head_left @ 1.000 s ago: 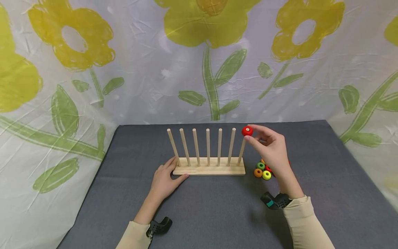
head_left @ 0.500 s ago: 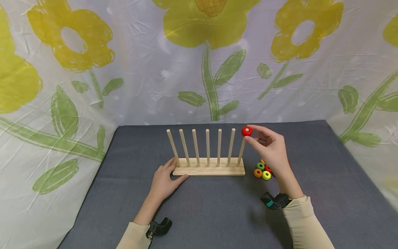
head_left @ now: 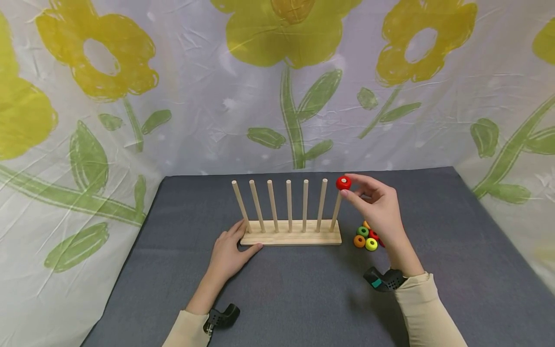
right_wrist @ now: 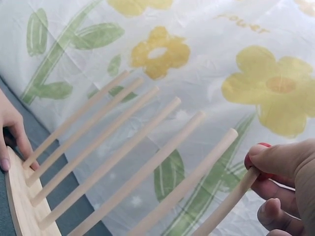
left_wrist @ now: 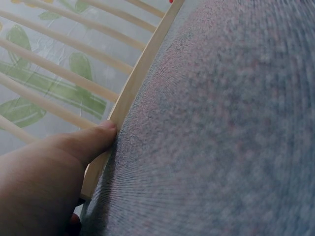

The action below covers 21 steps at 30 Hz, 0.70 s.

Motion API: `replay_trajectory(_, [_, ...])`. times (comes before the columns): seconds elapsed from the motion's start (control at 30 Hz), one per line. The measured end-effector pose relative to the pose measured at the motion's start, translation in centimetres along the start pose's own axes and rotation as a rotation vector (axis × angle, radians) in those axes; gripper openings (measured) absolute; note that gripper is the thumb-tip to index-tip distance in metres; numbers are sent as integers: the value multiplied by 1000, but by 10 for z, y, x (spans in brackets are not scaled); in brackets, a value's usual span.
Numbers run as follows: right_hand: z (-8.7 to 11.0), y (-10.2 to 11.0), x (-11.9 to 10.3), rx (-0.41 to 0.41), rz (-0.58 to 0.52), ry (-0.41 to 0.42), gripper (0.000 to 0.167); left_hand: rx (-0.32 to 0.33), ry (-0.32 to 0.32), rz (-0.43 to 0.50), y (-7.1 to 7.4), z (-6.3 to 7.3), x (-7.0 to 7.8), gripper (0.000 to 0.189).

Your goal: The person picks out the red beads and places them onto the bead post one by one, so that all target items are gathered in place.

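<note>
A pale wooden peg rack (head_left: 290,239) stands on the table, with a row of several upright pegs. My left hand (head_left: 227,253) grips its left end, the thumb along the front edge and the fingers behind; the left wrist view shows the thumb (left_wrist: 98,137) against the base. At the top of the rightmost peg (head_left: 336,209), my right hand (head_left: 381,207) pinches a red bead (head_left: 343,182) between thumb and fingers. The peg's tip shows in the bead's hole. From the right wrist, the red bead (right_wrist: 249,158) is mostly covered by the thumb. The other pegs are bare.
Right of the rack, partly behind the right forearm, lies a small cluster of beads, among them a green bead (head_left: 363,232), an orange bead (head_left: 359,241) and a yellow bead (head_left: 371,244). A dark grey cloth (head_left: 282,299) covers the table. Behind it hangs a flowered curtain (head_left: 195,96).
</note>
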State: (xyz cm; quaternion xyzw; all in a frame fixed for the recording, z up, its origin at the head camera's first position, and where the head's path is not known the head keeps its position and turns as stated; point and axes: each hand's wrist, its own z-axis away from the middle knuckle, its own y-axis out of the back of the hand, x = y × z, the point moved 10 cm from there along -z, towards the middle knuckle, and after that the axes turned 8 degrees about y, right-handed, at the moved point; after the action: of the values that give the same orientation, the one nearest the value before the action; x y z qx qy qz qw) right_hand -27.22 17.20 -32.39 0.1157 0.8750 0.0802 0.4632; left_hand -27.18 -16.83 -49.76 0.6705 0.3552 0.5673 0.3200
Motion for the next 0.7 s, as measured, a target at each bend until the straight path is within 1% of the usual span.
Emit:
replay_trajectory(0.1, [0,-1,-13,-5,-5,9,33,2,-3,1,-1,0,0,85])
replay_trajectory(0.2, [-1,-1,-18,-9,-8,10,33,6,-3,6,0,0,0,84])
replay_trajectory(0.57, [0,-1,-16,-16,-28,9,32,6,0,7,1,1,1,84])
replay_trajectory(0.7, [0,-1,-16,-20,-17,16,31,9,-2,3,1,1,2,84])
